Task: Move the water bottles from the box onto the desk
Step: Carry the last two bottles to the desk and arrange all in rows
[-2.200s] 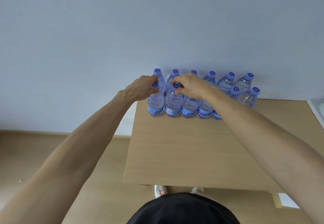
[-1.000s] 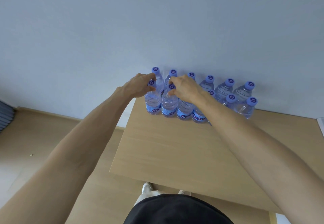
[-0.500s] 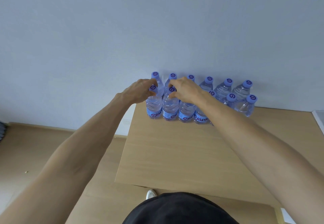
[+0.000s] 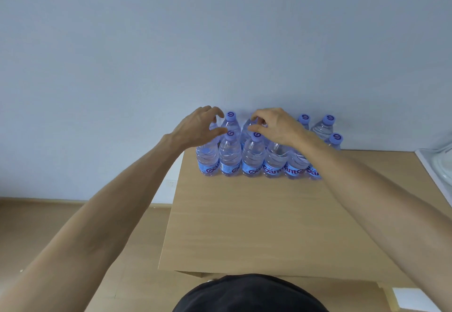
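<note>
Beyond the wooden floor (image 4: 61,226) on the left, the left hand (image 4: 195,128) reaches over the far left corner of the desk (image 4: 244,226), fingers curled with thumb and forefinger parted in a narrow gap; it hovers just above the leftmost bottle (image 4: 207,160) of the front row, whose cap it hides, and whether it touches the bottle I cannot tell. The water bottles (image 4: 254,160) stand upright in two close rows at the back edge of the desk, against the pale wall (image 4: 220,42), blue labels facing forward and purple caps up. Just to the right, the second front bottle (image 4: 230,155) and the third front bottle (image 4: 253,157) stand free, caps showing. The right hand (image 4: 278,126) hangs above the middle of the rows, fingers curled, thumb tip close to the third bottle's cap without clearly gripping it. The right forearm (image 4: 367,189) hides part of the bottles on that side. At the far right edge lies a white object (image 4: 440,165), too cut off to identify.
</note>
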Tool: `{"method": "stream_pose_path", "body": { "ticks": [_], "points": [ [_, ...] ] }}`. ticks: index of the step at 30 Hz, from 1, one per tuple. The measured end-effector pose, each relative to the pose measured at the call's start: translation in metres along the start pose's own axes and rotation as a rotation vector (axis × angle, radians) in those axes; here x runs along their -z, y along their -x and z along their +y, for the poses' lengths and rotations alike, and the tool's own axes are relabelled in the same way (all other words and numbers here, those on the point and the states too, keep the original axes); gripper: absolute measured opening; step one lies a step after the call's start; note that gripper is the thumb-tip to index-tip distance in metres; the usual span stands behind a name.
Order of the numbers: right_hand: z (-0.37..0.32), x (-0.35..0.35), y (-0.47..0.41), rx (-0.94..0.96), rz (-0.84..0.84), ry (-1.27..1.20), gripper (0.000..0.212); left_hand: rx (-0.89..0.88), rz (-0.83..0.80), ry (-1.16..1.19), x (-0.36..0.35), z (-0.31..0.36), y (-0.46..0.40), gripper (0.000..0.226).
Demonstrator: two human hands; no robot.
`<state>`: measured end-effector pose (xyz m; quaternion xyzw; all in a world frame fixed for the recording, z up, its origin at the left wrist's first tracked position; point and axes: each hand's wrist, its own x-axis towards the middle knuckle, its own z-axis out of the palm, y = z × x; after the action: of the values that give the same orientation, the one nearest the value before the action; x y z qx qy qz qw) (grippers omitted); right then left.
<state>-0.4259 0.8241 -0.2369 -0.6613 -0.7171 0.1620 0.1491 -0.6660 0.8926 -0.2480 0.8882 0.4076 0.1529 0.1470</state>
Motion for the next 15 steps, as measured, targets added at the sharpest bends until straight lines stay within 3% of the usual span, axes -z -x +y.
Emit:
{"method": "stream_pose_path", "body": {
  "ticks": [6, 10, 15],
  "points": [
    [0.037, 0.019, 0.031, -0.063, -0.07, 0.115, 0.039, -0.228, -0.101, -0.156, -0.032, 0.054, -0.025, 0.043],
    [0.05, 0.018, 0.04, -0.098, -0.136, 0.182, 0.041, -0.15, -0.243, -0.21, -0.047, 0.073, -0.037, 0.028],
    [0.05, 0.018, 0.043, -0.124, -0.122, 0.15, 0.039, -0.084, -0.294, -0.212, -0.049, 0.079, -0.045, 0.022]
  ]
}}
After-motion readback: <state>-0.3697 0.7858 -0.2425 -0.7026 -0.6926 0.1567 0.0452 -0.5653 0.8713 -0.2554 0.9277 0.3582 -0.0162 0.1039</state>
